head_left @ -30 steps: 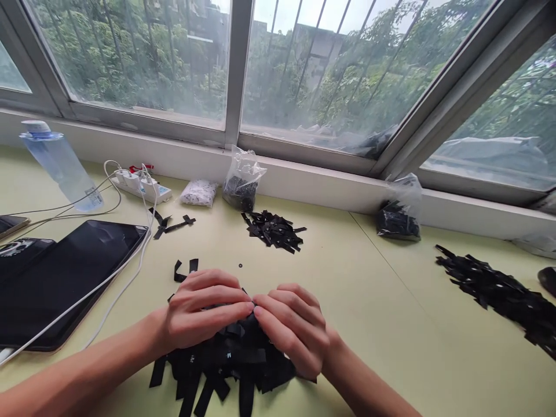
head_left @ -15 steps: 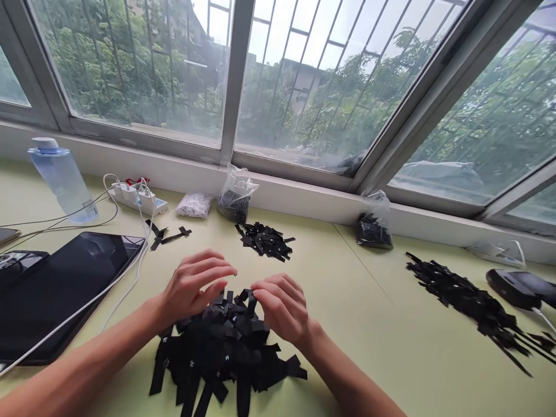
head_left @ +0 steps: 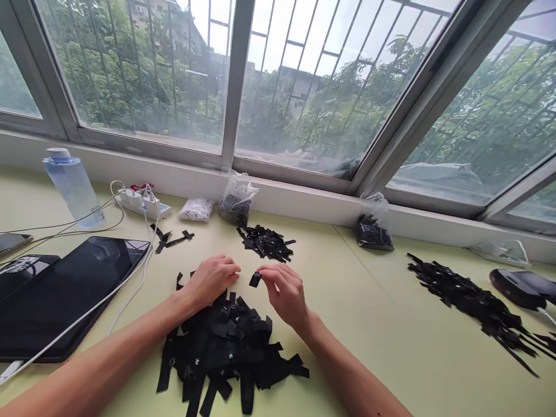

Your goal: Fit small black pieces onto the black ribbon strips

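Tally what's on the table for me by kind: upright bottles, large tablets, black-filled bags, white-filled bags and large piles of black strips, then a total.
Upright bottles: 1
Large tablets: 1
Black-filled bags: 2
White-filled bags: 1
Large piles of black strips: 3
Total: 8

1. So, the right wrist (head_left: 310, 325) is my landmark: bare, slim, narrower than the right hand (head_left: 286, 295) just beyond it.
2. Right hand's bare too, with slender fingers and rounded knuckles. Nails are kinda too small to make out.
3. Back from that wrist, the right forearm (head_left: 351, 370) is bare and smooth-looking, getting thicker. There's a tiny dark speck (head_left: 378, 414) on it, way down at the picture's bottom edge.
4. Well left of the wrist: left hand (head_left: 211, 281), bare, slim build, fingertips partly hidden.
5. Left forearm (head_left: 117, 347), also left of it, is bare and tapers toward the hand.
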Demonstrator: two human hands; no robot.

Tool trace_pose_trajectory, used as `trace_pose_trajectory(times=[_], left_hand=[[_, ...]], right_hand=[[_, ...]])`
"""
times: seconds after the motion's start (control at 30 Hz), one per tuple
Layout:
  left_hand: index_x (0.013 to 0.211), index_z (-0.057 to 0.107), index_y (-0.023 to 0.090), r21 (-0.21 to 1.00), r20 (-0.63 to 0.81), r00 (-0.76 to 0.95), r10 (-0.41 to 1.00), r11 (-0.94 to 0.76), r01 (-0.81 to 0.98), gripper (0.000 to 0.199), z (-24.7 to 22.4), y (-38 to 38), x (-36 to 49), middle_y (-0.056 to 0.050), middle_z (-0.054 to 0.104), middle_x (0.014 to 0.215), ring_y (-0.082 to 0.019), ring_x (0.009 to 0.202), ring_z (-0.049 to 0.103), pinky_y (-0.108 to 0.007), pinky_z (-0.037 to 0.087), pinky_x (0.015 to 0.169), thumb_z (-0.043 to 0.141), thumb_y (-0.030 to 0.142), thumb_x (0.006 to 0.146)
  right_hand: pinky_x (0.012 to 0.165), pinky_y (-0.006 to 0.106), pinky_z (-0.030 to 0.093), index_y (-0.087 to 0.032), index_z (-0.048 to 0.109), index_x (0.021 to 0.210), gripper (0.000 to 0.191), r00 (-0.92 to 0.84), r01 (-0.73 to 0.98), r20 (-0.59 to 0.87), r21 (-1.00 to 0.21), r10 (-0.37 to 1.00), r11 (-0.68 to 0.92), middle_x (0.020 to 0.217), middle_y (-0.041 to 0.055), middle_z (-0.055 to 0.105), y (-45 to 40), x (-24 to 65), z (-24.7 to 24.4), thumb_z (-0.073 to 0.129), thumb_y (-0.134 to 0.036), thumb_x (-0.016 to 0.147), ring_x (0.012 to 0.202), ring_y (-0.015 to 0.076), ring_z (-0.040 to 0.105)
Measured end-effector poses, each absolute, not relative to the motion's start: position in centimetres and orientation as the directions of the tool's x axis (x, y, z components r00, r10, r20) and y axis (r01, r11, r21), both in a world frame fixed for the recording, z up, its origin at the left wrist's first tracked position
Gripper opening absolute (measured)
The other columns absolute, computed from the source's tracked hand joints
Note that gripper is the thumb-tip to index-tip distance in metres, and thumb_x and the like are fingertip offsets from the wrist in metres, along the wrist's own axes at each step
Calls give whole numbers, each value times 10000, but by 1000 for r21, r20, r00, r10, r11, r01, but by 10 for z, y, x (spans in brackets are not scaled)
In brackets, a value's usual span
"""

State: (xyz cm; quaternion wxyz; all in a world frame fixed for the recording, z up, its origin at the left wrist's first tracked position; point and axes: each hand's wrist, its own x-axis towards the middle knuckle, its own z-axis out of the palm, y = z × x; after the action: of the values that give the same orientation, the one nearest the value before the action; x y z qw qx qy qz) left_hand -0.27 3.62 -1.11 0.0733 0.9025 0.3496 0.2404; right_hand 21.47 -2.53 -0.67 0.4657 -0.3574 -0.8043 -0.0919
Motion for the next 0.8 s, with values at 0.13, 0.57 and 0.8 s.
trace_pose_trajectory(times=[0.13, 0.57, 0.8], left_hand=[[907, 752, 245, 381, 328, 610, 721, -692, 613, 147, -10, 39, -3, -23, 704, 908, -186, 827, 663, -272, 467, 719, 606, 238, 922], [857, 636, 181, 405, 310, 637, 706, -704, 584, 63, -18, 41, 2, -43, 663, 903, -200, 845, 634, -298, 464, 746, 616, 205, 911], [860, 626, 176, 487, 416, 600, 683, -725, 487, 109, -15, 35, -1, -35, 675, 856, -178, 776, 636, -286, 486, 701, 569, 100, 913]], right_hand=[[754, 337, 515, -224, 609, 971, 209, -360, 658, 793, -158, 492, 737, 943, 27, 742, -25, 209, -11, 525, -35, 947, 819, 167, 661], [743, 315, 482, -207, 602, 988, 232, -497, 636, 746, -33, 442, 771, 977, 35, 736, -28, 200, -16, 487, -11, 940, 802, 160, 612], [722, 322, 475, -201, 617, 992, 242, -524, 635, 748, 24, 408, 772, 985, 42, 743, -32, 200, -11, 491, -3, 934, 791, 161, 617]])
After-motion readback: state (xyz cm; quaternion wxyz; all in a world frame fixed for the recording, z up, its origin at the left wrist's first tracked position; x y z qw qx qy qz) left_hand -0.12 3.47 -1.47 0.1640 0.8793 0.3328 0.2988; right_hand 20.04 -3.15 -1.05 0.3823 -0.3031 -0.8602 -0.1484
